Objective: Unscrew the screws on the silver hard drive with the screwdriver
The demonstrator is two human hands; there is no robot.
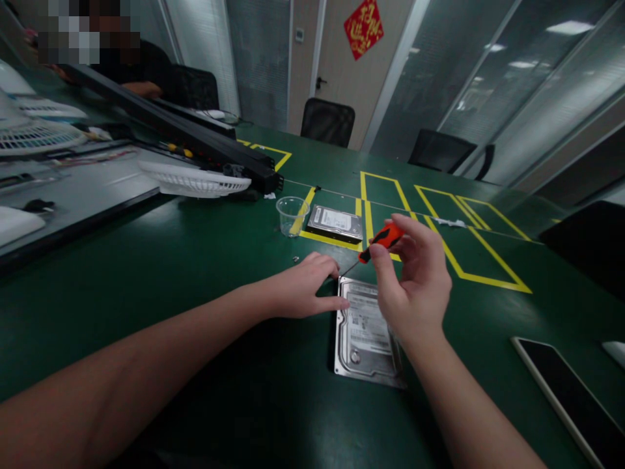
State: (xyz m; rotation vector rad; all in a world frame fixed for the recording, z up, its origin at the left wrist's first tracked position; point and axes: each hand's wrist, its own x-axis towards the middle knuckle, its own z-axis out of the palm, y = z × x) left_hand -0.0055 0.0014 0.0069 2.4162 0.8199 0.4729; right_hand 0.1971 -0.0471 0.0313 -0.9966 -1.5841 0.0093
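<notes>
A silver hard drive (367, 339) with a white label lies flat on the green table in front of me. My left hand (312, 286) grips its far left corner, the thumb on the top face and the fingers along the edge. Between the thumb and fingers of my right hand (417, 280) is an orange and black screwdriver (385, 238). Its thin shaft slants down to the left, and the tip reaches the drive's far left corner, close to my left fingertips. Whether the tip sits in a screw is too small to tell. Small metal bits (295, 259) lie beyond my left hand.
Beyond the hands stand a clear plastic cup (292, 218) and a second hard drive (336, 221) within yellow tape. At right lies a phone-like device (569, 397). Fan parts (198, 179) and a long black bar (170, 124) occupy the left. Another person (146, 68) sits at far left.
</notes>
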